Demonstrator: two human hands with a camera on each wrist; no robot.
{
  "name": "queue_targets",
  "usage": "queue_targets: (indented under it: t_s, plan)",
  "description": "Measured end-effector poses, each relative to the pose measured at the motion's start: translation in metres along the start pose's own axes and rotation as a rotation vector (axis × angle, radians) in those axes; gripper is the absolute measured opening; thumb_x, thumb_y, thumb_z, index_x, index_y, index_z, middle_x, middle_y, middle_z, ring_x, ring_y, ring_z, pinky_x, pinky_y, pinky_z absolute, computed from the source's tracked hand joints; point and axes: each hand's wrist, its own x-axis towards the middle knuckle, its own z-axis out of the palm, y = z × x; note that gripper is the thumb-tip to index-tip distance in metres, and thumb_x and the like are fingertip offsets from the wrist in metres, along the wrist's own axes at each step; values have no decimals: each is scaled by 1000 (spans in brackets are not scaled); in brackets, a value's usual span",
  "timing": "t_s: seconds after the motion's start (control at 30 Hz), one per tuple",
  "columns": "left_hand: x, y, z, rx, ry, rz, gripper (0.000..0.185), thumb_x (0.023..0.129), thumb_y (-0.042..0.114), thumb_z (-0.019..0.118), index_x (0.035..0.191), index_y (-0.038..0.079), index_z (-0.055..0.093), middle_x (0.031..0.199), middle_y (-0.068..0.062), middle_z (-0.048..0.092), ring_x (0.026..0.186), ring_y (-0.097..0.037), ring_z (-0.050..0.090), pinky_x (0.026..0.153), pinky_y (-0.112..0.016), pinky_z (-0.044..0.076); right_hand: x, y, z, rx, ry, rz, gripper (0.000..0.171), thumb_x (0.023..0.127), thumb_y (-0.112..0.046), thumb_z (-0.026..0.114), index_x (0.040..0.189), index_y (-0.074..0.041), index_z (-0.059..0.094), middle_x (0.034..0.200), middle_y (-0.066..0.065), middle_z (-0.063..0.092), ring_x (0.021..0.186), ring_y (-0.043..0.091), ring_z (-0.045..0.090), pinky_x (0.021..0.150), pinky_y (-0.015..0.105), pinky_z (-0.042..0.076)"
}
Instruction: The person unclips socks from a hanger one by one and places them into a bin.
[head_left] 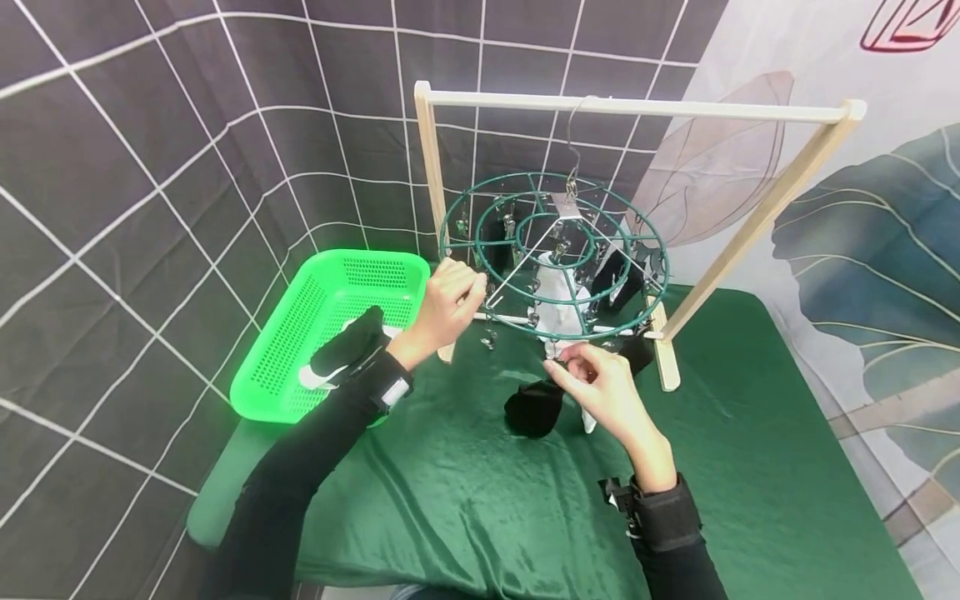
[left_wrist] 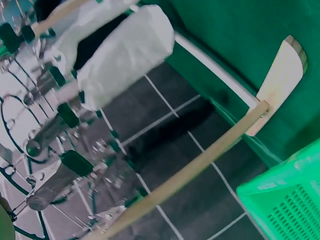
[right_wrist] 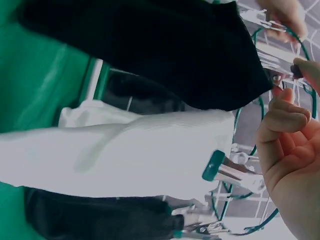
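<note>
Here, a green cloth-covered table (head_left: 750, 467) fills my view, with a wooden rack (head_left: 637, 107) standing at its far side, toward twelve o'clock. From the rack's top bar hangs a round green clip hanger (head_left: 553, 254), its metal clips dangling under the rings. At ten o'clock sits a bright green basket (head_left: 300, 333) with black and white socks (head_left: 347, 350) waiting inside. A white sock (head_left: 558, 292) and a black one (head_left: 617, 279) are already clipped to the hanger, so I judge the hanging partly done, with the basket's socks left to go. A black sock (head_left: 534, 407) lies on the cloth at six o'clock from the hanger, just beside my right hand (head_left: 603, 387), whose fingers are drawn together, pinching a clip at the hanger's near rim with a bit of white fabric beneath. My left hand (head_left: 448, 302), at nine o'clock from the hanger, curls its fingers around the rim, steadying it.
</note>
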Motion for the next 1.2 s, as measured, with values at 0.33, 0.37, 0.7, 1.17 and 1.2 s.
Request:
queue_targets:
  t_s: [0.33, 0.37, 0.7, 1.17, 1.2]
  plan:
    - [4, -19, -1, -4, -12, -29, 43, 95, 4, 44, 52, 7, 40, 50, -4, 35, 54, -22, 35, 65, -38, 37, 6, -13, 11, -19, -75, 12, 44, 85, -29, 72, 55, -19, 41, 52, -11, 28, 45, 5, 27, 47, 23, 28]
    - [3, -21, -1, -2, -17, -38, 42, 95, 4, 43, 52, 6, 41, 52, -5, 37, 56, -24, 38, 67, -38, 38, 6, -14, 13, -18, -64, 12, 45, 85, -29, 72, 55, -18, 39, 52, -11, 27, 44, 5, 26, 47, 23, 28]
    - [0, -20, -5, 77, -51, -153, 34, 96, 5, 43, 68, -4, 62, 91, -16, 59, 108, -33, 48, 113, -43, 23, 3, -17, 27, -27, 32, -41, 44, 82, -19, 72, 54, -17, 38, 51, -13, 26, 46, 4, 28, 44, 21, 23]
    - [-32, 39, 2, -114, 217, -665, 38, 103, 17, 30, 138, 4, 33, 151, -8, 25, 141, -17, 19, 115, -36, 18, 2, -18, 40, -111, 62, 92, 43, 84, -23, 69, 55, -17, 38, 50, -14, 25, 45, 7, 28, 45, 23, 22]
    - [-37, 45, 5, -177, 283, -707, 38, 103, 15, 30, 140, 3, 30, 151, -9, 24, 141, -16, 19, 115, -34, 17, 2, -19, 40, -116, 57, 120, 43, 84, -25, 68, 54, -17, 39, 50, -13, 25, 46, 8, 28, 44, 24, 22]
